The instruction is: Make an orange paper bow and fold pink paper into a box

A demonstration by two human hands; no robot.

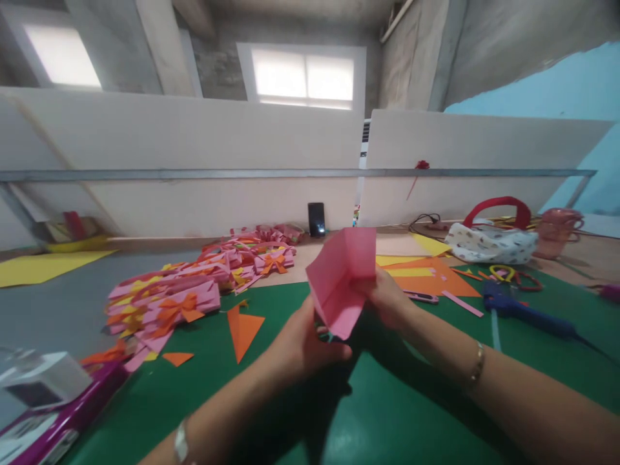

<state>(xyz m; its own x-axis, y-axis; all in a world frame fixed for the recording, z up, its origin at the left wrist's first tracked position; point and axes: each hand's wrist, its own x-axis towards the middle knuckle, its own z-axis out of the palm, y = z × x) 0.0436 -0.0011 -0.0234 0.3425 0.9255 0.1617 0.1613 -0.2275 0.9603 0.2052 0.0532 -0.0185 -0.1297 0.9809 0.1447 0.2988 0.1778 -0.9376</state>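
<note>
Left hand [303, 345] grasps the lower edge of a folded pink paper piece [341, 281], with the fingers closed around its bottom corner. Right hand [387, 297] pinches the same piece at its right side. The piece is held in the air above a green mat [407, 413], near the middle of the head view, and it blocks part of the table surface behind it.

Head view, left side: a heap of pink paper pieces with orange bows [194, 290] lies on the table, well apart from the hands. Orange paper triangles [245, 329] lie on the mat between that heap and the left hand. A purple-and-white device [43, 400] sits at the near left corner. A yellow sheet [43, 265] lies flat at the far left.

Head view, right side: a blue glue gun [523, 313] lies on the mat, near the right forearm. An orange sheet [431, 278] lies just behind the right hand. A white bag with a red handle [491, 236] and a pink cup [557, 232] stand farther back. A black phone [316, 219] leans against the white partition [194, 161].
</note>
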